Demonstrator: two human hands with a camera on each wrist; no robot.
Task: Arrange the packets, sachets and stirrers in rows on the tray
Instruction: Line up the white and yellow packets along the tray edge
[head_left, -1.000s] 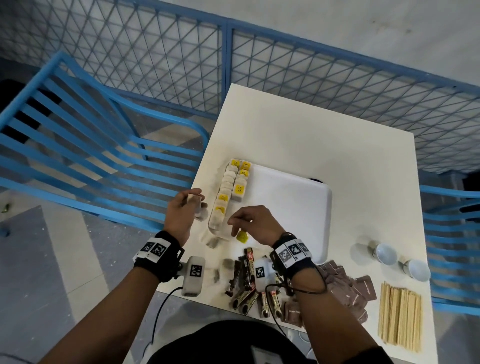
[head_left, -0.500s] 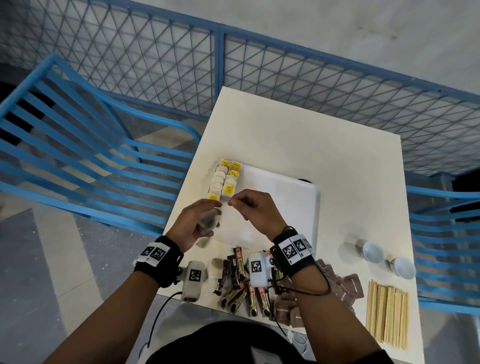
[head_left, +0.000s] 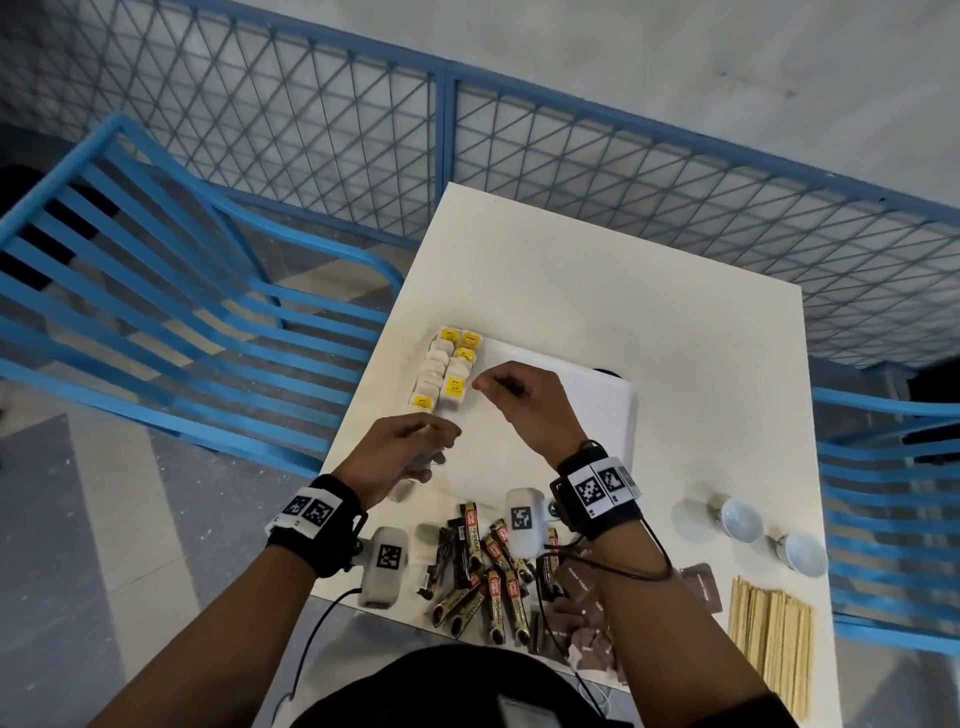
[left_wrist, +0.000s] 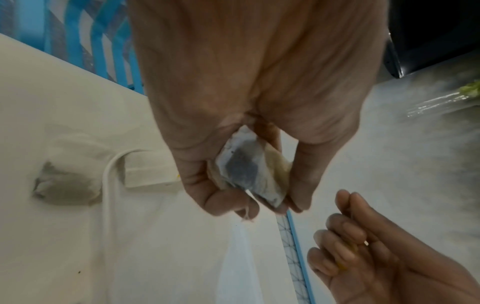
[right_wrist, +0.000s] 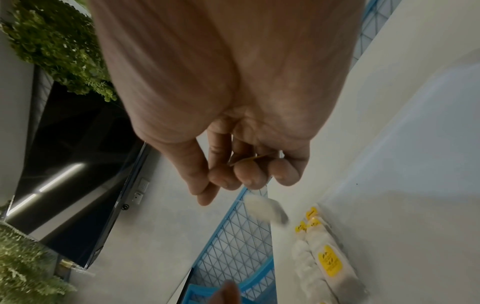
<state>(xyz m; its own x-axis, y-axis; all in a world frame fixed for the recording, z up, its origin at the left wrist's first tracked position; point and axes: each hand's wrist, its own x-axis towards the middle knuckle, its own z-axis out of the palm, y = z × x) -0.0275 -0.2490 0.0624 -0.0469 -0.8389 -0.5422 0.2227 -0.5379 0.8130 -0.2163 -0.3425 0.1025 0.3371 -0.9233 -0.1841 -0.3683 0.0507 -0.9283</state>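
My left hand (left_wrist: 249, 115) grips a tea bag (left_wrist: 253, 174): the thumb sits against one flat side and the fingers (left_wrist: 301, 185) curl round the other, so the bag stands edge-on between them with its dark filling showing through the paper. Its string (left_wrist: 248, 211) trails out past my thumb tip. From the head view I see that hand (head_left: 400, 457) hovering over the near left corner of the white tray (head_left: 587, 415).

My right hand (head_left: 524, 400) is raised above the tray, just beside the rows of tea bags (head_left: 441, 379), fingers curled in. The right wrist view shows those fingers (right_wrist: 249, 174) pinching a thin yellow tag (right_wrist: 253, 158) against the palm side; the left wrist view also catches a bit of yellow between them. Beyond my fingertips a pale blurred shape (right_wrist: 259, 207) hangs, and I cannot tell what it is.

The rows run along the tray's left edge in two lines, several with yellow tags facing up. One loose tea bag (left_wrist: 64, 185) lies on the table (head_left: 597, 291) beside the tray's rim.

Nearer to me on the table, a heap of dark stick sachets (head_left: 478, 577) lies under my forearms, brown packets (head_left: 701, 587) to their right, and wooden stirrers (head_left: 769, 644) laid side by side by the right edge. Two small white cups (head_left: 743, 519) stand beyond the stirrers
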